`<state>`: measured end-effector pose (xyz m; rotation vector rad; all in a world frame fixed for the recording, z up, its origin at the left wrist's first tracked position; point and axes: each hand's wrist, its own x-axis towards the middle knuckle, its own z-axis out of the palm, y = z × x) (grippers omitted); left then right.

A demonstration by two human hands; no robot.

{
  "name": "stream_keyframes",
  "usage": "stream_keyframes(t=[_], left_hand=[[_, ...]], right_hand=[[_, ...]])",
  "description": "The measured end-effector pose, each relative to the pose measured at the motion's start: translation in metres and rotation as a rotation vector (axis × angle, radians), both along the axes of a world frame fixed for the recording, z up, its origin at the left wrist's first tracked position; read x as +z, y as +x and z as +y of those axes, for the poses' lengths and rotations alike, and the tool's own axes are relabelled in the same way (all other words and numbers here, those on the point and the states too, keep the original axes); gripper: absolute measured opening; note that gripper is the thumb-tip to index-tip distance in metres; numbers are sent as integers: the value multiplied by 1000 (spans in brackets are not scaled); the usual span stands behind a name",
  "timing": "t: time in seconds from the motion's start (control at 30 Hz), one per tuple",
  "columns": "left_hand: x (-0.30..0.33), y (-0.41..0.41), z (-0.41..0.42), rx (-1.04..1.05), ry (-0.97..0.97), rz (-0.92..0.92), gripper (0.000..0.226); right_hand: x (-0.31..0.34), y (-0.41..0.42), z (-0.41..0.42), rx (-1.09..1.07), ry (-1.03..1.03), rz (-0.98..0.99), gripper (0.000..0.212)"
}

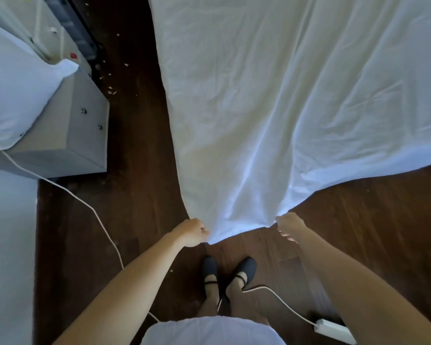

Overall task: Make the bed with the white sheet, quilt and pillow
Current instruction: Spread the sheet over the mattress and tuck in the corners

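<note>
Dark wooden floor (139,195) runs beside a grey cabinet (80,135) bearing a white pillow (15,95), cut off at the frame's left edge. Left hand (192,232) has its fingers curled tight around the white sheet (271,108)'s near edge; right hand (289,226) pinches that edge, lower fingers loose. Sheet spreads ahead, hiding the bed beneath.
</note>
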<state>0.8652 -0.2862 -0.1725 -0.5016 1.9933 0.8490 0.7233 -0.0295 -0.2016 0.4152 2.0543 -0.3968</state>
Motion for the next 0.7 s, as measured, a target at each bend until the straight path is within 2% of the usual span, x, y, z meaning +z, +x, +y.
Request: stream_keyframes(t=[0.07, 0.13, 0.23, 0.37, 0.47, 0.7], left_hand=[[7, -18, 3, -23, -27, 11, 28], [18, -44, 9, -33, -46, 56, 31], [43, -91, 22, -16, -78, 134, 34], [79, -161, 64, -43, -105, 232, 41], [100, -210, 110, -72, -88, 267, 41], [139, -354, 268, -114, -79, 395, 42]], right_hand=[[14, -4, -1, 38, -34, 31, 19], [38, -9, 0, -14, -125, 85, 14], [57, -30, 12, -31, -181, 112, 31], [87, -69, 51, -67, -222, 154, 34], [107, -102, 95, -165, -255, 216, 34], [147, -219, 254, -338, -392, 334, 32]])
